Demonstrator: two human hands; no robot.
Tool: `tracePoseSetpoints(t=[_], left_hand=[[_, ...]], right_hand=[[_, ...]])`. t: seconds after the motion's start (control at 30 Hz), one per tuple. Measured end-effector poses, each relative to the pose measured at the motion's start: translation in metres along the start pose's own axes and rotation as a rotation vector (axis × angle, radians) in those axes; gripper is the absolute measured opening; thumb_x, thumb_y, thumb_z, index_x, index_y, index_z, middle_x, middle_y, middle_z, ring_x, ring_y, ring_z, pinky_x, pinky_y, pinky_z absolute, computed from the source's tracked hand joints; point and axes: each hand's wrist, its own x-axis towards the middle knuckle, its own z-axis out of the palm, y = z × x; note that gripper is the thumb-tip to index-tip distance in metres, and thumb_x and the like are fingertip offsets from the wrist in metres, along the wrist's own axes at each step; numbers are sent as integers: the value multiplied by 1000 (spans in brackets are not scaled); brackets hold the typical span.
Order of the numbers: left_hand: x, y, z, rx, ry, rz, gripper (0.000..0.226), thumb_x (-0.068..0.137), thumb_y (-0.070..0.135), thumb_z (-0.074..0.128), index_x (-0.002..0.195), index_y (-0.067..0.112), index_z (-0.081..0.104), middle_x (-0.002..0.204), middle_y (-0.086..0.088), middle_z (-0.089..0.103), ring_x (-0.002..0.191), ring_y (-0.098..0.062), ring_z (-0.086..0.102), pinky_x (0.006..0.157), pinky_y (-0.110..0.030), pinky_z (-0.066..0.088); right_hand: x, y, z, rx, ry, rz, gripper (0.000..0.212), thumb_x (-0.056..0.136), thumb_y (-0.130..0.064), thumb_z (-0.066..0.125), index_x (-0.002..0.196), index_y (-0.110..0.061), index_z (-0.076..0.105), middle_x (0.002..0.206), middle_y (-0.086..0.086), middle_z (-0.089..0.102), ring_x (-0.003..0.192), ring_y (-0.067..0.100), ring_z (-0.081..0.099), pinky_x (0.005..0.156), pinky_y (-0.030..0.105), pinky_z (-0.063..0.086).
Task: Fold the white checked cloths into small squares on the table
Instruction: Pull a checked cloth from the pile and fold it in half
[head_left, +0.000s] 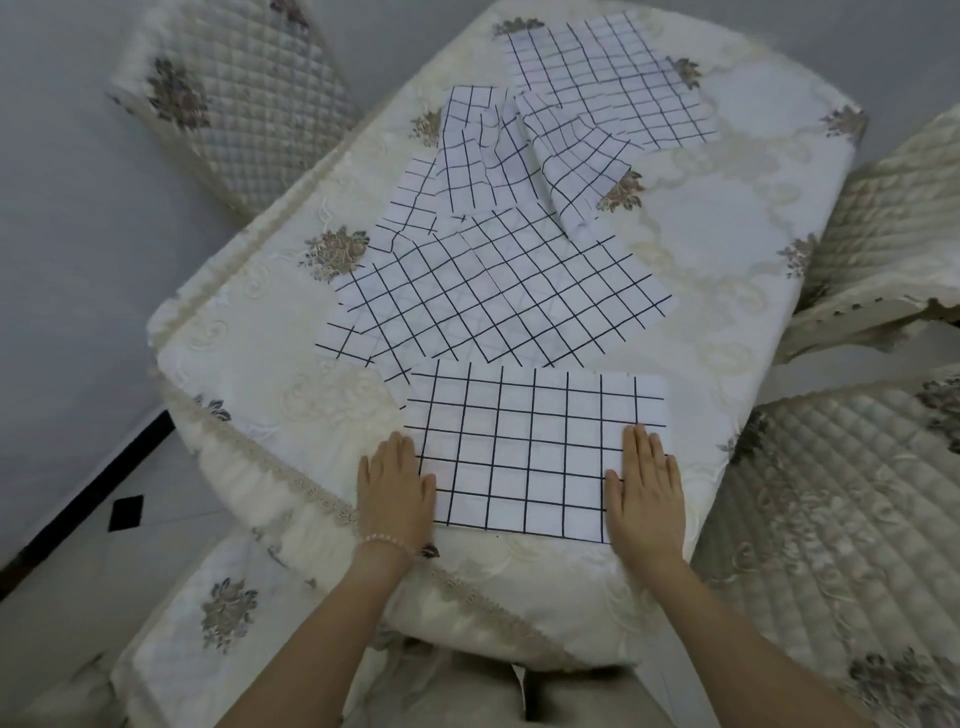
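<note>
Two bare forearms, no sleeves visible. Left hand (396, 488) with thin beaded bracelet of small pale pink-white beads (385, 540) at wrist, lower centre of frame. Right hand (645, 488) without rings or watch. Light beige trousers (467, 691) at bottom centre.

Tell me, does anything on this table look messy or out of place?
Yes: the crumpled white checked cloth mid-table lies rumpled, its grid lines bent, overlapping neighbours. The flat white checked cloth under both hands lies smooth and square.
</note>
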Motion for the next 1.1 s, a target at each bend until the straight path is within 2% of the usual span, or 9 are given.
tracePoseSetpoints(t=[0.07, 0.2, 0.37, 0.47, 0.57, 0.67, 0.83, 0.97, 1.1], left_hand=[[-15, 7, -4, -88, -10, -185, 57, 94, 37, 45, 141, 7, 35, 147, -11, 35, 132, -27, 35, 110, -41, 29], [-33, 14, -9, -125, -8, -310, 55, 88, 37, 57, 130, 7, 41, 127, -15, 43, 112, -29, 42, 91, -35, 39], [-20, 10, -16, -368, -123, -606, 60, 76, 39, 71, 119, 11, 41, 109, -10, 55, 108, -31, 51, 92, -40, 36], [-16, 4, -18, -616, -183, -649, 48, 77, 32, 74, 109, 12, 44, 96, -6, 56, 93, -25, 54, 89, -38, 41], [-17, 2, -19, -654, -158, -573, 30, 75, 29, 74, 89, 13, 52, 82, -2, 53, 83, -21, 52, 80, -32, 45], [-21, 10, -25, -796, 1, -505, 28, 69, 29, 69, 64, 14, 46, 60, -1, 42, 61, -18, 41, 55, -29, 32], [-40, 58, -38, -900, 251, -319, 22, 83, 4, 59, 69, 15, 45, 64, 1, 42, 55, -12, 35, 51, -17, 33], [-46, 104, -46, -727, 406, 82, 22, 78, -7, 57, 75, 12, 46, 76, 2, 44, 65, -7, 39, 60, -11, 34], [-52, 140, -46, -626, 377, 376, 7, 78, 4, 50, 79, 11, 48, 83, 4, 42, 69, -9, 40, 63, -11, 36]], right_hand=[[0, 0, 1, -10, 1, -4, 63, 98, -42, 13, 153, -10, 15, 160, 4, 14, 148, 17, 10, 120, 34, 0], [0, 0, 1, -18, 13, -10, 64, 98, -42, 13, 153, -9, 15, 160, 5, 15, 147, 18, 12, 120, 32, -2], [1, 1, 1, 12, 19, -18, 63, 98, -41, 16, 152, -9, 17, 159, 7, 18, 147, 20, 15, 120, 32, -3], [1, 2, 1, 21, 20, -22, 63, 98, -41, 17, 152, -8, 18, 158, 7, 20, 146, 21, 18, 119, 35, 2], [1, 4, 1, 32, 20, -35, 63, 98, -41, 17, 152, -8, 16, 158, 9, 20, 146, 22, 19, 119, 37, 5], [1, 4, 2, 44, 21, -42, 63, 98, -40, 17, 152, -8, 15, 158, 9, 20, 146, 22, 18, 119, 38, 4], [0, 4, 1, 78, 36, -40, 62, 98, -38, 23, 152, -8, 19, 157, 9, 24, 145, 22, 20, 119, 38, 5], [1, 4, 1, 79, 40, -35, 62, 98, -38, 23, 151, -7, 21, 157, 9, 25, 145, 23, 20, 119, 38, 5], [3, 6, -1, 107, 18, -48, 64, 96, -41, 21, 151, -7, 23, 157, 8, 25, 145, 23, 21, 118, 36, 4]])
